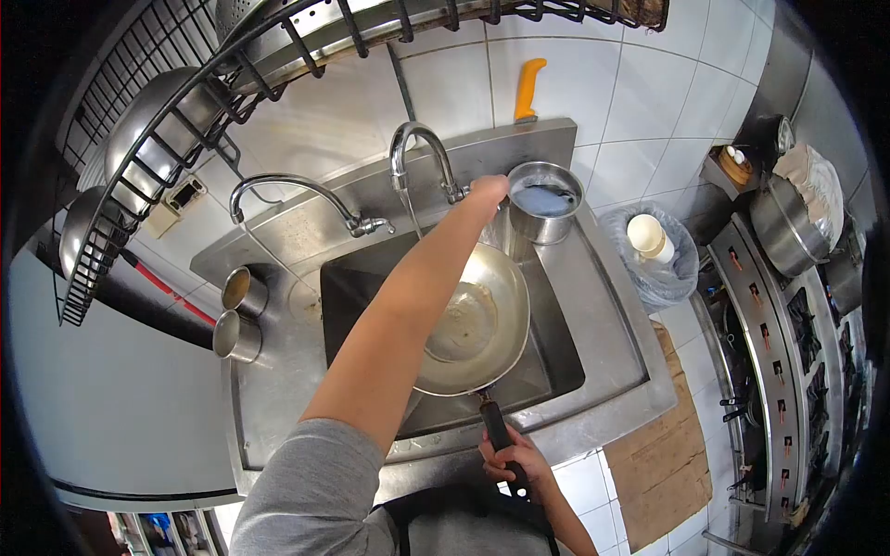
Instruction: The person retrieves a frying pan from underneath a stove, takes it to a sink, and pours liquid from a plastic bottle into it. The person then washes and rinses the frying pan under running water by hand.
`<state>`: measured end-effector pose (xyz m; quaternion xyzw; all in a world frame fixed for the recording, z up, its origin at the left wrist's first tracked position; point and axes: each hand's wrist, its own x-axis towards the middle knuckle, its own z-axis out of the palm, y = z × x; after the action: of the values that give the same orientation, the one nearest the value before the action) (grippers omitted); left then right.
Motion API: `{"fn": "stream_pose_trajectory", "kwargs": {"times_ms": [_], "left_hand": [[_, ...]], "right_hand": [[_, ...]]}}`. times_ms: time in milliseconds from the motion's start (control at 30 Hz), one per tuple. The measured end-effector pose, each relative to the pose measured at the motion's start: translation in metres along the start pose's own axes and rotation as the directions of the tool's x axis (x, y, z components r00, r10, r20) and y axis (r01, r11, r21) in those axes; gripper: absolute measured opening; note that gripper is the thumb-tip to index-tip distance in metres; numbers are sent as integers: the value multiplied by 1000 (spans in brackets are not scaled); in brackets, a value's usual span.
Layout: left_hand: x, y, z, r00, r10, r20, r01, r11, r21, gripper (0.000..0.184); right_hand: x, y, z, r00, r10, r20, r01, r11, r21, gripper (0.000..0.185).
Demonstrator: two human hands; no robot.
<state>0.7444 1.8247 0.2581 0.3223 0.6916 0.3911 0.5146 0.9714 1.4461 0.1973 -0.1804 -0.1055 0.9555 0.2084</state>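
Observation:
My right hand (516, 461) is wrapped round the black handle (497, 435) of a frying pan. The wide metal frying pan (510, 320) is over the sink basin (554, 366), with what looks like a little clear liquid inside. My left arm stretches across the pan, covering part of it. At its end, my left hand (489, 192) is between the right faucet (401, 153) and a metal pot (542, 227); its fingers are hidden, so its grip does not show. In the pot are cloudy liquid and something dark.
A second faucet (297, 181) and two metal cups (236, 336) are on the left. Overhead hangs a black wire rack (190, 107) with metal bowls. An orange-handled tool (529, 88) is against the wall. At right are a plastic-lined bin (672, 278) and a stove (756, 343).

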Motion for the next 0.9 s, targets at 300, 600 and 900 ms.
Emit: {"fn": "stream_pose_trajectory", "kwargs": {"times_ms": [300, 600, 900], "left_hand": [[1, -5, 4, 999, 41, 7, -40, 999, -28, 64], [-10, 1, 9, 994, 30, -108, -23, 997, 68, 58], [19, -9, -4, 988, -22, -152, 18, 1000, -25, 62]], "right_hand": [[-2, -1, 1, 999, -17, 33, 17, 1000, 16, 36], [-3, 0, -3, 999, -20, 46, 19, 1000, 12, 33], [-3, 0, -3, 999, -16, 47, 14, 999, 35, 36]]}}
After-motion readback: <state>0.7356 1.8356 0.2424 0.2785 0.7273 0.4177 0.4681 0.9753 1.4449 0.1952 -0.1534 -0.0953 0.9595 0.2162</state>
